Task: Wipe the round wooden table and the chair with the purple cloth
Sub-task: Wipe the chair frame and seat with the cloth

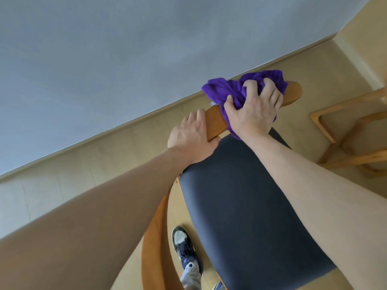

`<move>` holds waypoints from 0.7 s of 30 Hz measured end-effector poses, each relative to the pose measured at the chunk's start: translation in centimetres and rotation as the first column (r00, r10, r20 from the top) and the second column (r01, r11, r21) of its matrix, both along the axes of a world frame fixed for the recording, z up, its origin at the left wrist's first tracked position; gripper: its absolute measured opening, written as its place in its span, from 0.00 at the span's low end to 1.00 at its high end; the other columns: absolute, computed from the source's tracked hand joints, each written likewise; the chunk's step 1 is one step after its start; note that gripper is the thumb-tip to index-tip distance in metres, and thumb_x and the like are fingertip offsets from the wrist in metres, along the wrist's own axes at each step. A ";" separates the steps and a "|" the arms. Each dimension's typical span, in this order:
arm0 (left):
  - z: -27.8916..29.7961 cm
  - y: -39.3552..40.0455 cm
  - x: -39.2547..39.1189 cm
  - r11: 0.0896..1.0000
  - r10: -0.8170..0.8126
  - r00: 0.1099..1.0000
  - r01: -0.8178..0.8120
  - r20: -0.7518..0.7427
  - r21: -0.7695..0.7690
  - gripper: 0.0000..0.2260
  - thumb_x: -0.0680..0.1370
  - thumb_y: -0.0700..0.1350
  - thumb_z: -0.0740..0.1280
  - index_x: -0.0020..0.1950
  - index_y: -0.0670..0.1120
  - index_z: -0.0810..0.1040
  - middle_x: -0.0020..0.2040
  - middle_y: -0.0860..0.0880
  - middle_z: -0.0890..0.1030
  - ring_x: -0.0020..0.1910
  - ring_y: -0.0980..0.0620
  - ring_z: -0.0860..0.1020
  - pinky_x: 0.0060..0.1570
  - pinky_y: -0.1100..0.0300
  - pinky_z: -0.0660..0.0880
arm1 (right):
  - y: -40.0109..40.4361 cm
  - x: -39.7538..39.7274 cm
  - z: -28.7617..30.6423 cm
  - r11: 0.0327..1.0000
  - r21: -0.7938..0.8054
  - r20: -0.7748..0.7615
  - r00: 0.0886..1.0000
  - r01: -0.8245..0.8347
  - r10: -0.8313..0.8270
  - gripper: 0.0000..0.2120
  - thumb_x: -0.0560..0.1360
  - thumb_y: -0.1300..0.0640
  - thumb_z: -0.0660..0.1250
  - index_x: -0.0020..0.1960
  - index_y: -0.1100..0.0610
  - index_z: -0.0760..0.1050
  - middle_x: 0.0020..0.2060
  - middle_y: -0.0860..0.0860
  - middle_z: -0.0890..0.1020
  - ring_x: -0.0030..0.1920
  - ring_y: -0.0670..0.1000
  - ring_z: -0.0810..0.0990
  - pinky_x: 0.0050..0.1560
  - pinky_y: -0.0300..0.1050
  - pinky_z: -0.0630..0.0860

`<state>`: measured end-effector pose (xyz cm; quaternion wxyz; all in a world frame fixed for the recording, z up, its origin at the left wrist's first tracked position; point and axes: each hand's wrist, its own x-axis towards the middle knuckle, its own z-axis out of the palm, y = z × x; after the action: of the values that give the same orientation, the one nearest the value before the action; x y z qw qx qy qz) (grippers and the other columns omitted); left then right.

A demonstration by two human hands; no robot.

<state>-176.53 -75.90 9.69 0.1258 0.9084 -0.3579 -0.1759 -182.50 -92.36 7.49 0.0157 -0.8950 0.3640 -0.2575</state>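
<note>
Purple cloth [236, 88], soft, crumpled, upper right of centre on chair [247, 206] curved wooden backrest. Right hand [253, 114] clutches it, fingers curled. Left hand [191, 139] grips backrest end. Seat dark, padded.

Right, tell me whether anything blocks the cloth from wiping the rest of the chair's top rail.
Only the left hand, gripping the rail at its near end. The right hand presses the cloth further along.

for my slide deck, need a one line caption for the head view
Right hand presses the purple cloth onto the chair's wooden backrest while the left hand grips the rail's end.
</note>
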 end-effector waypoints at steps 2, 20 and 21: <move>-0.9 -0.1 -0.3 1.000 0.013 0.996 -0.011 0.083 -0.023 0.26 0.73 0.63 0.66 0.63 0.49 0.65 0.57 0.49 0.76 0.56 0.43 0.78 0.45 0.51 0.68 | -1.2 -1.0 0.0 0.990 -0.055 0.005 0.991 -0.130 0.130 0.21 0.74 0.37 0.65 0.57 0.53 0.76 0.61 0.58 0.76 0.61 0.60 0.75 0.64 0.57 0.69; -0.8 0.5 0.6 0.988 0.002 0.987 0.023 0.161 -0.155 0.25 0.70 0.59 0.68 0.57 0.42 0.70 0.51 0.43 0.80 0.60 0.39 0.76 0.76 0.46 0.60 | 2.7 0.9 0.8 0.923 0.125 -0.030 0.929 -0.363 0.369 0.20 0.72 0.41 0.66 0.55 0.54 0.78 0.59 0.58 0.76 0.58 0.61 0.74 0.65 0.59 0.67; -0.8 0.4 0.5 0.987 0.014 0.985 0.013 0.169 -0.159 0.25 0.70 0.59 0.68 0.57 0.43 0.70 0.50 0.42 0.80 0.57 0.39 0.77 0.76 0.46 0.61 | 0.9 0.5 1.0 0.899 0.094 -0.056 0.899 -0.428 0.434 0.20 0.72 0.40 0.67 0.55 0.54 0.78 0.58 0.58 0.77 0.58 0.61 0.75 0.63 0.58 0.68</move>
<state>-176.01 -75.48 8.88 0.1670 0.9071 -0.3801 -0.0685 -182.02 -91.46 8.45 0.0943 -0.9611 0.1670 -0.1990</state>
